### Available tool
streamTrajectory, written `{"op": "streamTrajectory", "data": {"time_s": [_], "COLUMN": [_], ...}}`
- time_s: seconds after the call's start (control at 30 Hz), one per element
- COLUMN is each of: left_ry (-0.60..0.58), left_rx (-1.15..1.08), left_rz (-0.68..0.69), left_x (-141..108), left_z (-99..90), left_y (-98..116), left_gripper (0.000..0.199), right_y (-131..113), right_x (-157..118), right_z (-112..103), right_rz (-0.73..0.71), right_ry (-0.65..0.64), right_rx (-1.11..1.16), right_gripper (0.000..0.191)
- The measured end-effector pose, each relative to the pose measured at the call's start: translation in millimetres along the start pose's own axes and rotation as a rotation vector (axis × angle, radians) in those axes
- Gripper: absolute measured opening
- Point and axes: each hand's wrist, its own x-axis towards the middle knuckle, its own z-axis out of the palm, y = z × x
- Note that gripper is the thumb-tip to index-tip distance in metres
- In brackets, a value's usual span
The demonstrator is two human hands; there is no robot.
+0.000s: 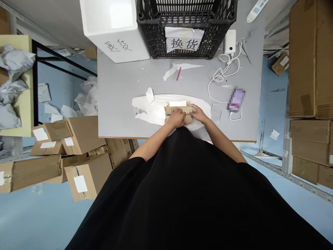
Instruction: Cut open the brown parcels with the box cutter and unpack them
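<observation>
A small brown cardboard package [171, 108] with clear tape and a white label along its far side lies near the front of the table. Under it spreads a torn white plastic mailer bag [156, 108]. My left hand [177, 117] is on the package's near left part, fingers bent and pressed onto it. At the right end, my right hand [198, 113] grips the package between thumb and fingers. Partly hidden by my hands is the package's near side. A crumpled white scrap [150, 95] rests on the bag's left part.
A white bin [117, 45] and a black crate [182, 26] stand at the back of the grey table [117, 83]. To the right are a purple phone [236, 100], a white cable [220, 74] and tweezers [246, 50]. Cardboard boxes [83, 135] stack at the left.
</observation>
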Motion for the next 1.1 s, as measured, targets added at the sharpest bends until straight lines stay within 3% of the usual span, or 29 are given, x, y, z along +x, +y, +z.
{"op": "streamTrajectory", "data": {"time_s": [0.13, 0.27, 0.47, 0.7, 0.83, 0.93, 1.0, 1.1], "left_ry": [0.069, 0.117, 0.107, 0.163, 0.164, 0.168, 0.210, 0.372], "left_rx": [0.009, 0.066, 0.105, -0.053, -0.079, -0.089, -0.121, -0.152], "left_rz": [0.044, 0.146, 0.113, 0.314, 0.356, 0.351, 0.300, 0.046], "left_x": [-7, -19, -39, -68, -74, -76, -74, -60], "left_z": [5.9, 9.1, 22.2, 57.4, 72.4, 67.3, 52.5, 17.8], "left_y": [1, 7, 12, -12, -22, -17, -13, -20], "left_gripper": [0.043, 0.031, 0.041, 0.044, 0.049, 0.048, 0.045, 0.040], "right_y": [-7, -9, -1, 12, 17, 16, 14, 9], "right_x": [0, 5, 4, 1, -8, -20, -27, -34], "right_z": [-4, -4, -1, 9, 17, 25, 30, 37], "right_rz": [0.160, 0.198, 0.070, -0.081, -0.171, -0.174, -0.127, -0.019], "right_ry": [-0.008, 0.022, 0.050, 0.116, 0.208, 0.234, 0.243, 0.273], "right_rx": [0.116, 0.113, -0.051, -0.208, -0.278, -0.355, -0.397, -0.425], "right_gripper": [0.054, 0.053, 0.053, 0.063, 0.062, 0.071, 0.087, 0.102]}}
